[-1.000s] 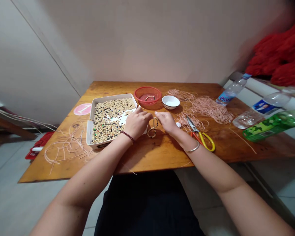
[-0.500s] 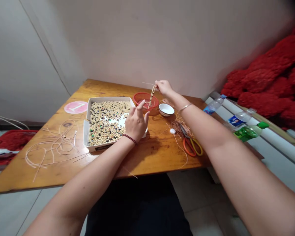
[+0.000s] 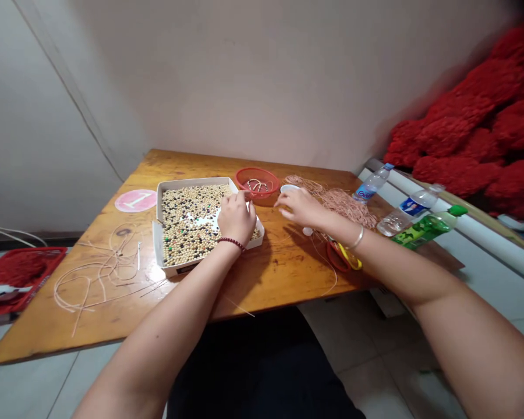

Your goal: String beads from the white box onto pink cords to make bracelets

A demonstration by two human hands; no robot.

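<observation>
My left hand (image 3: 237, 216) is over the right side of a white box (image 3: 158, 198) full of small beads (image 3: 192, 218), mostly cream with dark and green ones. Its fingers are loosely bent and somewhat apart, the tips partly hidden, and I see nothing in them. To the right, my right hand (image 3: 299, 206) hovers with its fingers apart and nothing between them, in front of a small white bowl (image 3: 289, 188) that it partly covers. A short beaded strand (image 3: 257, 185) lies inside the red basket (image 3: 237, 176) behind both hands.
Loose cords (image 3: 100, 267) lie at the table's left, near a pink round sign (image 3: 135, 201). A cord bundle (image 3: 347, 203), scissors (image 3: 351, 257) partly under my forearm, and a white disc (image 3: 308, 231) are at right. Plastic bottles (image 3: 371, 183) stand or lean near the right edge.
The beaded strand has left my right hand and now lies in the red basket. My right hand has come down and toward me, its fingers parting. My left hand has drawn back slightly.
</observation>
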